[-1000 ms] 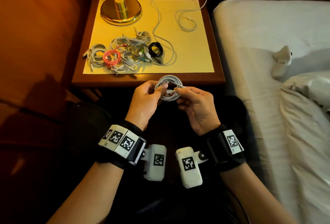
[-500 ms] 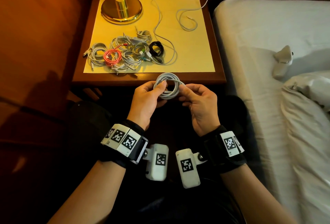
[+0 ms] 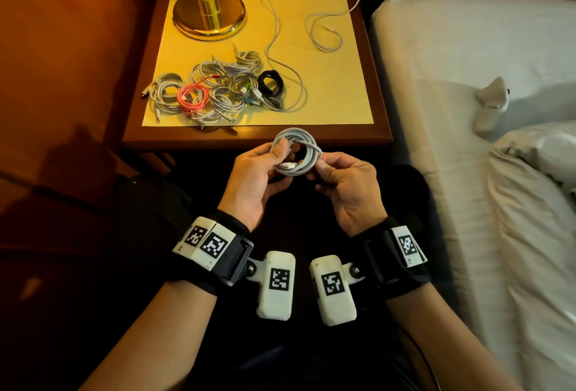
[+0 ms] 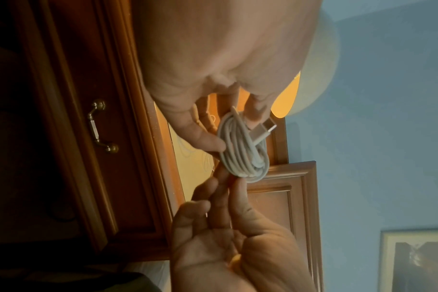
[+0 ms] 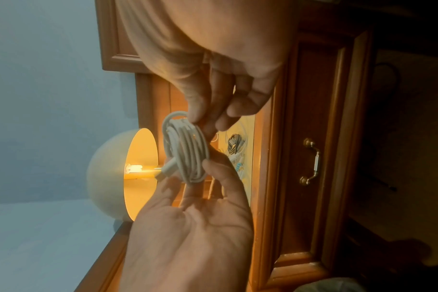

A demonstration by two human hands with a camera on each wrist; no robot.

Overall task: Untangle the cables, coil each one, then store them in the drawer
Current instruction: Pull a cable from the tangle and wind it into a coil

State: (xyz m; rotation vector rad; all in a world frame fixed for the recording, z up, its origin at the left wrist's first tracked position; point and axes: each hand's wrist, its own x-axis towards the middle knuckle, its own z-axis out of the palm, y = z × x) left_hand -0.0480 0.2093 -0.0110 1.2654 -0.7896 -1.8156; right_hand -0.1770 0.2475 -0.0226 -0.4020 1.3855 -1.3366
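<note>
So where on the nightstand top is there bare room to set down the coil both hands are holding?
The yellow mat is bare at its front right, between the black coil and the mat's right edge, and left of the lamp base. The front left is crowded with the cable pile; loose white cables cross the back.

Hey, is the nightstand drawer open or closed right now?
Closed. The drawer front sits flush in the nightstand frame with its brass handle untouched; both hands hold the white coiled cable.

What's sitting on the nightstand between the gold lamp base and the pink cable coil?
In the head view, only bare yellow mat and part of a white coil lie between the lamp base and the pink coil.
</note>
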